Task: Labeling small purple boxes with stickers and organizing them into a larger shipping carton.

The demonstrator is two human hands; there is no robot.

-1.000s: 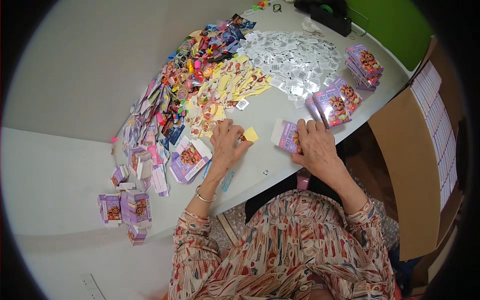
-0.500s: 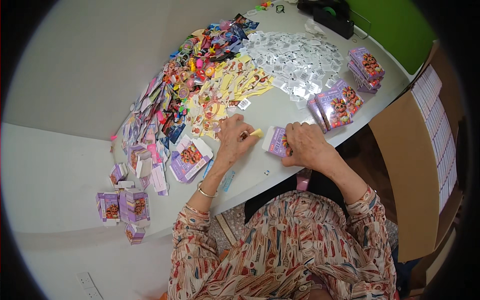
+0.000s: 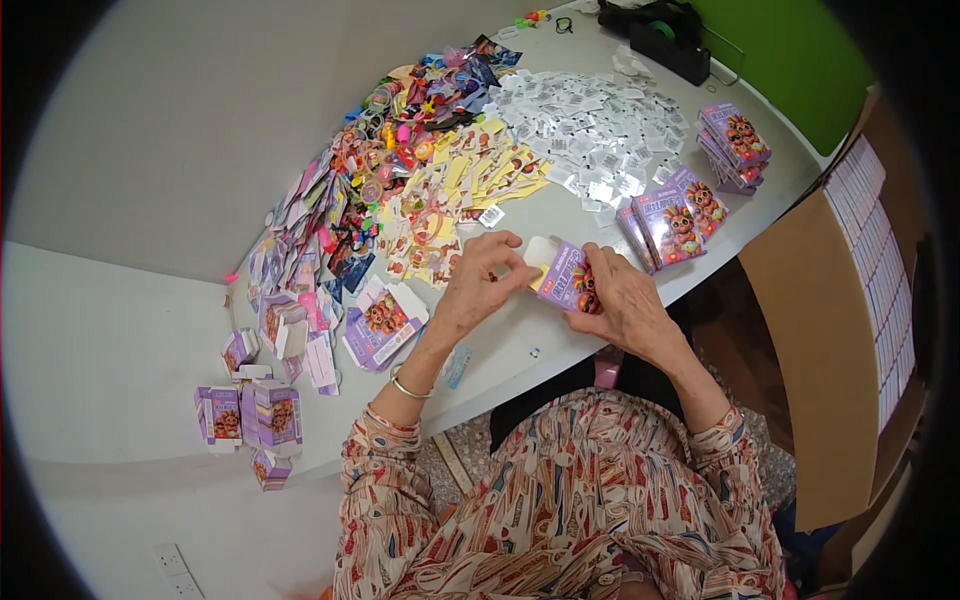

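Note:
My right hand [image 3: 632, 308] grips a small purple box [image 3: 564, 274] with a colourful character print, its white end flap raised toward the left. At that open end, my left hand [image 3: 480, 284] pinches a yellow paper card [image 3: 541, 277], most of which is hidden by the fingers and the box. Beside my left forearm lies a flattened purple carton [image 3: 384, 318] with white flaps. Yellow printed cards [image 3: 480, 165] and a white-labelled heap of small packets [image 3: 590, 125] spread out beyond my hands.
Mixed small toys [image 3: 385, 160] are heaped along the wall. Filled-looking purple boxes [image 3: 672, 225] stand at the right, with another stack [image 3: 735, 140] behind. A black tape dispenser [image 3: 670, 52] sits far right. A large cardboard carton [image 3: 815, 350] stands beside the table's right edge.
My left hand has moved right and brought the yellow card to the box's open end. The box in my right hand has tilted and shifted slightly up.

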